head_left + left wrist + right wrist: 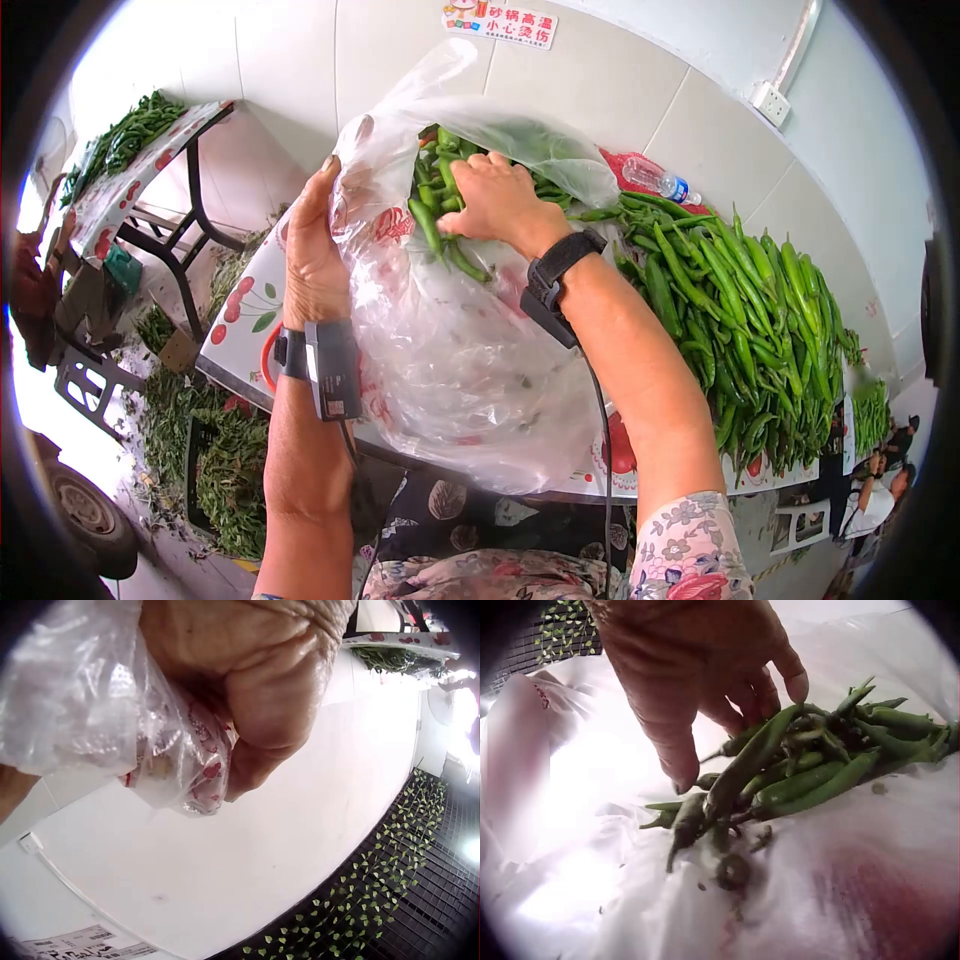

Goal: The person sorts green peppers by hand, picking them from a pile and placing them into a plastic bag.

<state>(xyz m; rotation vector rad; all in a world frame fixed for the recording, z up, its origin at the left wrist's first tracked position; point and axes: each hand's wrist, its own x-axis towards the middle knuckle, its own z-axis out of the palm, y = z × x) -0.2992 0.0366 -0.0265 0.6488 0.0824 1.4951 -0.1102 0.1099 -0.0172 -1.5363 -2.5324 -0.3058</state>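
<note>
A large clear plastic bag point(470, 370) lies over the table in front of me, its mouth held up at the far side. My left hand point(312, 240) grips the bag's edge at the left, the film bunched between thumb and fingers in the left wrist view point(180, 750). Inside the mouth lies a heap of green chili peppers point(802, 780). Over these peppers reaches my right hand point(500, 200), thumb spread from the fingers and fingertips right at the peppers. One long pepper point(750, 757) lies beneath its fingers. The bag film partly covers the rest of the heap.
A big pile of long green peppers point(760, 330) covers the table's right side. Behind it lie a plastic bottle point(660, 183) and red netting point(632, 165). Another table point(110, 215) with greens stands left. Leafy plants point(235, 470) and a wheel point(85, 510) are on the floor.
</note>
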